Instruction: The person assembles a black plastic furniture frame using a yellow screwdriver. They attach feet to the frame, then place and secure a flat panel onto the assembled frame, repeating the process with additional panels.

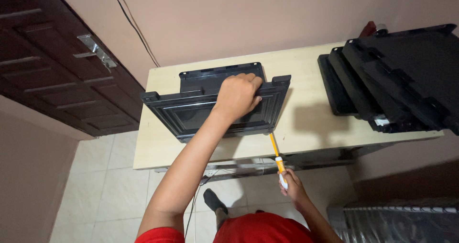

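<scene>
Left hand [237,95] atop black panel [191,111]

1 view only, from a camera worn on the person's head, looking steeply down and forward. The pale wooden table [306,123] fills the middle of the frame at arm's length, with its far edge against the pink wall [248,18] at the top. The person's own red shirt [258,229] cuts in at the bottom edge, directly below the lens. A dark wooden door [52,61] slants along the left, tiled floor [105,185] shows below it. No 2nd view shares the scene.
</scene>
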